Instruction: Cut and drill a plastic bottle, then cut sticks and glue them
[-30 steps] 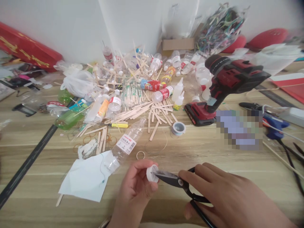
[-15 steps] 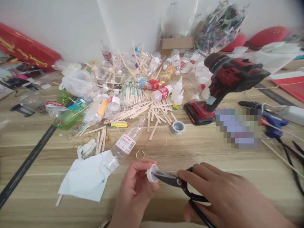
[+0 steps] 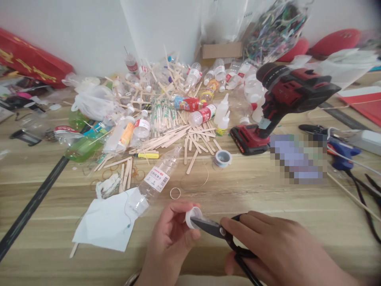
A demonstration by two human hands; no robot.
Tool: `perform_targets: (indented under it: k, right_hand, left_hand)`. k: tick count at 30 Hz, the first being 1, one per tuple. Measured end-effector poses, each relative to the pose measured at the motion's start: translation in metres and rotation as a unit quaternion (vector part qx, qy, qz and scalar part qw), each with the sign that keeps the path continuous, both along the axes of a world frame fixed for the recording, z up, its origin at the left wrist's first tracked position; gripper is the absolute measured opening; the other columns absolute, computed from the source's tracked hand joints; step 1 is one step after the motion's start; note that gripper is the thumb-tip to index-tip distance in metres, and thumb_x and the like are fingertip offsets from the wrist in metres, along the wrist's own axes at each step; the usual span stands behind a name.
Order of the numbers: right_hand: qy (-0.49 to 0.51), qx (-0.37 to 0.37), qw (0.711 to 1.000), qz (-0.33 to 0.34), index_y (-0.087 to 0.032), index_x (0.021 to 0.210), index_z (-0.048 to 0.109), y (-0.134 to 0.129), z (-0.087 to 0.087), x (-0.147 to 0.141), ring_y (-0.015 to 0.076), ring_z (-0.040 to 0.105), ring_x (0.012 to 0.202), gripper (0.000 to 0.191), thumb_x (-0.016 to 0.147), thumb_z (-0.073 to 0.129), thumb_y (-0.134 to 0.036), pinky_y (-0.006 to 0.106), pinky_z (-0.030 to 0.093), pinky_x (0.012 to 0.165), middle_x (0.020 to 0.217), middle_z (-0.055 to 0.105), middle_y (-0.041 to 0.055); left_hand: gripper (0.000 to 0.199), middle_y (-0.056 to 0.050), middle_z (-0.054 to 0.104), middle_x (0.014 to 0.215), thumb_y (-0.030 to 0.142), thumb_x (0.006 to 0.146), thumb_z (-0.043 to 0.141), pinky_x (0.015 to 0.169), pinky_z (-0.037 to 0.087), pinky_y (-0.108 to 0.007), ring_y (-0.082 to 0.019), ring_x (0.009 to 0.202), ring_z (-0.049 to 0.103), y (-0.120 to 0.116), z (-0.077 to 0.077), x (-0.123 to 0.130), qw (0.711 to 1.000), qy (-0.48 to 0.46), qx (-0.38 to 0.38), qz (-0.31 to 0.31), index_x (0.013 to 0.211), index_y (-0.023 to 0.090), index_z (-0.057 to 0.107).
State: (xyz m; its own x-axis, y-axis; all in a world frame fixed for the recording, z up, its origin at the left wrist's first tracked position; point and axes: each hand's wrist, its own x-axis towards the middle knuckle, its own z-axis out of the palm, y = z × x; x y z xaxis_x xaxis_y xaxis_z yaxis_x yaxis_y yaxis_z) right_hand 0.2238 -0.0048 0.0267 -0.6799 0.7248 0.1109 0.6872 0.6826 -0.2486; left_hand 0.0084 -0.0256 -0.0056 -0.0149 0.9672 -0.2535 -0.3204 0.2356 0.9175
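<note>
My left hand pinches the white cap, probably to keep it still, while my right hand grips the black scissors, points in its open side.

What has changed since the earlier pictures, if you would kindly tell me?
The right hand has moved the scissors slightly left, so the blades overlap the cap a little more. Nothing was taken up or let go; the left hand still holds the cap. The nearest bottle, drill and roll stayed put.
</note>
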Motion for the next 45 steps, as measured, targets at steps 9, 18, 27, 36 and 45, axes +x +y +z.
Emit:
perform_targets:
  k: [9, 18, 27, 36, 45]
  right_hand:
    - [-0.014, 0.014, 0.999, -0.028, -0.027, 0.105, 0.056, 0.007, 0.007, 0.003, 0.0216, 0.066, 0.071, 0.052, 0.065, 0.087, -0.040, 0.030, 0.050, 0.050, 0.082, 0.062, -0.0024]
    - [-0.026, -0.016, 0.999, -0.034, -0.029, 0.106, 0.055, 0.000, 0.000, -0.002, 0.0190, 0.064, 0.070, 0.050, 0.066, 0.085, -0.030, 0.030, 0.046, 0.052, 0.083, 0.063, -0.0052]
    - [-0.021, 0.004, 1.000, -0.023, -0.027, 0.103, 0.055, 0.001, -0.001, -0.006, 0.0160, 0.061, 0.063, 0.034, 0.077, 0.076, -0.034, 0.029, 0.040, 0.049, 0.076, 0.061, -0.0060]
    - [0.018, -0.008, 0.999, -0.028, -0.027, 0.106, 0.055, 0.001, -0.008, -0.001, 0.0152, 0.064, 0.063, 0.033, 0.082, 0.074, -0.038, 0.028, 0.044, 0.050, 0.077, 0.063, -0.0068]
    - [0.037, -0.009, 0.998, -0.051, -0.029, 0.103, 0.058, 0.001, 0.000, 0.001, 0.0180, 0.066, 0.066, 0.059, 0.057, 0.091, -0.042, 0.029, 0.047, 0.048, 0.079, 0.063, -0.0065]
  left_hand:
    - [0.023, -0.004, 0.070, 0.111, 0.022, 0.079, 0.075, 0.083, 0.051, -0.027, -0.017, 0.095, 0.067, -0.001, -0.009, -0.005, 0.999, -0.001, 0.047, -0.005, 0.100, 0.026, 0.066]
    - [0.023, -0.002, 0.066, 0.112, 0.015, 0.079, 0.074, 0.082, 0.051, -0.024, -0.016, 0.096, 0.066, 0.001, -0.004, -0.006, 0.996, 0.026, 0.080, -0.021, 0.097, 0.026, 0.067]
    - [0.023, -0.001, 0.065, 0.108, 0.014, 0.077, 0.076, 0.084, 0.053, -0.024, -0.015, 0.095, 0.068, 0.001, -0.010, -0.007, 0.995, 0.049, 0.088, -0.011, 0.095, 0.026, 0.068]
    - [0.020, -0.002, 0.067, 0.106, 0.020, 0.076, 0.078, 0.079, 0.054, -0.026, -0.016, 0.091, 0.069, 0.001, -0.008, -0.003, 0.994, 0.052, 0.088, 0.038, 0.093, 0.024, 0.067]
    - [0.018, -0.004, 0.070, 0.114, 0.023, 0.078, 0.076, 0.084, 0.055, -0.029, -0.019, 0.100, 0.069, -0.003, -0.005, -0.001, 0.994, 0.069, 0.065, 0.051, 0.090, 0.024, 0.063]
